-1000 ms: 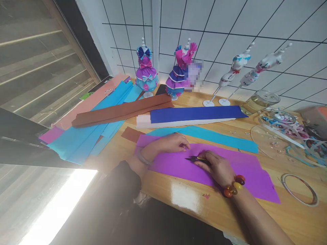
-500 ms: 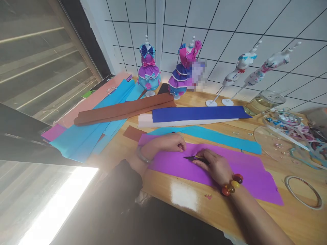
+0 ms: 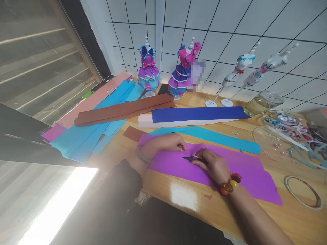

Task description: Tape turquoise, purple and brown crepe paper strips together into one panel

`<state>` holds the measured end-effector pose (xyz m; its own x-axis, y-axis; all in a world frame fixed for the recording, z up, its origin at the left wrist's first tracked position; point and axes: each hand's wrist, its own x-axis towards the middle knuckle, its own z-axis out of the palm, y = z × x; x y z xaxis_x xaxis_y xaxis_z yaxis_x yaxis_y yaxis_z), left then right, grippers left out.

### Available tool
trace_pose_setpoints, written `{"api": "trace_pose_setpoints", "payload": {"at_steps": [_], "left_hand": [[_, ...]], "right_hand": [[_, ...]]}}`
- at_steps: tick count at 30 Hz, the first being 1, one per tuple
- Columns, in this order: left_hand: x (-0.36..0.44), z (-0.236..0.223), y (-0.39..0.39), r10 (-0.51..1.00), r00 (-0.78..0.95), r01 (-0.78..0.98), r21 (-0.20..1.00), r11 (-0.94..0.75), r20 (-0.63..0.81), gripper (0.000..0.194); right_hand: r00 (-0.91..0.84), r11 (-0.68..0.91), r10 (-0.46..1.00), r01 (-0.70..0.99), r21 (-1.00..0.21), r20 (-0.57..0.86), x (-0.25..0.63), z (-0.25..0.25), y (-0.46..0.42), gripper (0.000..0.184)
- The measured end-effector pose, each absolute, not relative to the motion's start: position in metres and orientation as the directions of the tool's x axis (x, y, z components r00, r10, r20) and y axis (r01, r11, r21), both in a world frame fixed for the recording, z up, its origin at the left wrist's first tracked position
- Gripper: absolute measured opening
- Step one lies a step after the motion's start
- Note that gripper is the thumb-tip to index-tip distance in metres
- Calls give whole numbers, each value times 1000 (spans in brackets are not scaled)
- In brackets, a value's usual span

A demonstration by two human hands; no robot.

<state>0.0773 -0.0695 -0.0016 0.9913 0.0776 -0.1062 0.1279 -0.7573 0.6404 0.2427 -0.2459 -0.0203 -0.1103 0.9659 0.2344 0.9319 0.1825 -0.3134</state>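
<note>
Purple sheet [image 3: 258,177] flat on counter [image 3: 158,183]: above it, right grip [image 3: 216,165] closed around scissors [image 3: 189,158], now slightly farther left, and left grip [image 3: 176,142] curled tighter than a second ago, any hold unclear, suggesting fine adjustment only.

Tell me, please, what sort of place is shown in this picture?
Probably a craft corner: two small dressed mannequins stand toward the back of a wooden table, and the right hand holds a dark pointed tool over a purple sheet.

Two dressed mannequins [image 3: 149,69] near a white tiled wall [image 3: 224,20]
</note>
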Motion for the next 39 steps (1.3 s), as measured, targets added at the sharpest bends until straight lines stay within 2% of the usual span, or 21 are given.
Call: {"api": "trace_pose_setpoints", "payload": {"at_steps": [9, 18, 25, 31, 39], "left_hand": [[78, -5, -68, 90, 990, 141, 678, -721, -110, 20], [77, -3, -69, 89, 992, 126, 672, -729, -90, 18], [76, 3, -70, 66, 995, 99, 703, -704, -75, 14], [76, 6, -71, 46, 992, 119, 726, -677, -120, 15], [76, -3, -69, 59, 996, 85, 707, -702, -61, 17]], "right_hand": [[-98, 181, 963, 924, -337, 249, 241, -19, -247, 25], [-66, 143, 976, 912, -385, 207, 239, -16, -249, 25], [-82, 147, 979, 919, -365, 188, 234, -18, -242, 27], [-97, 167, 974, 918, -361, 202, 234, -18, -242, 26], [-87, 171, 966, 921, -351, 244, 234, -18, -244, 26]]}}
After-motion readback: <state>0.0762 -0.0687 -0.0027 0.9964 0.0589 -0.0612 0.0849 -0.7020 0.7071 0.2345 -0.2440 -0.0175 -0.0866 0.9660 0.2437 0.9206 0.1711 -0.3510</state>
